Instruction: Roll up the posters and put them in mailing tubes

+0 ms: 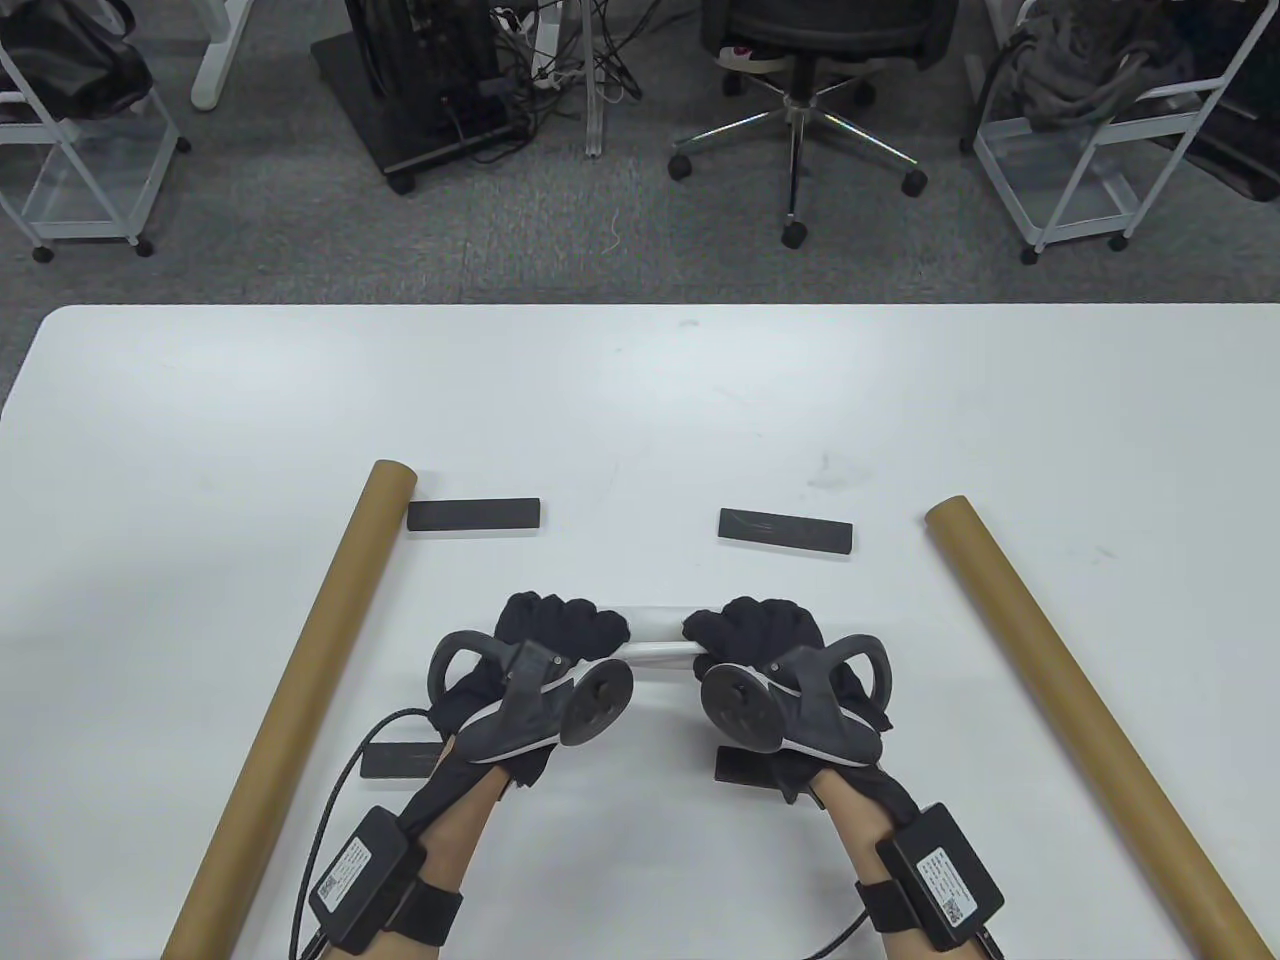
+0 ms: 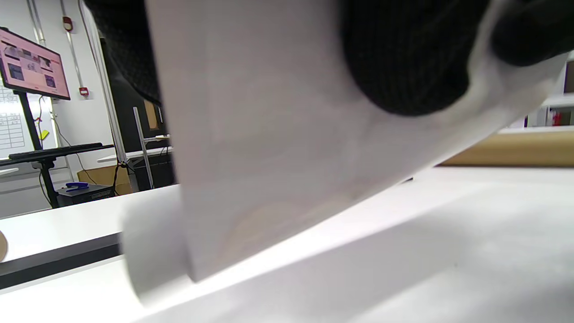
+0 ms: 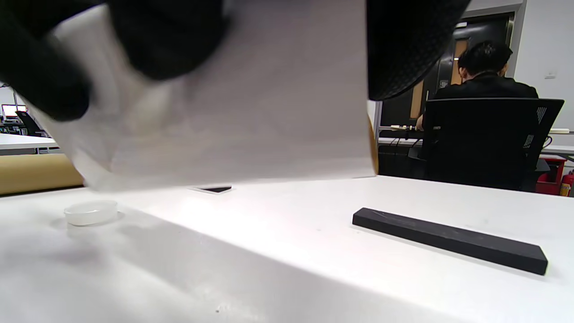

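Table view: rolled poster (white) between left hand and right hand

My left hand in its black sensor glove is curled knuckles-up, fingers wrapped over the left end of a rolled white paper poster. My right hand, gloved likewise, grips the right end the same way. Both forearms enter from the near edge, bare between glove and wrist strap, converging slightly. Grey trackers sit on the back of each hand.
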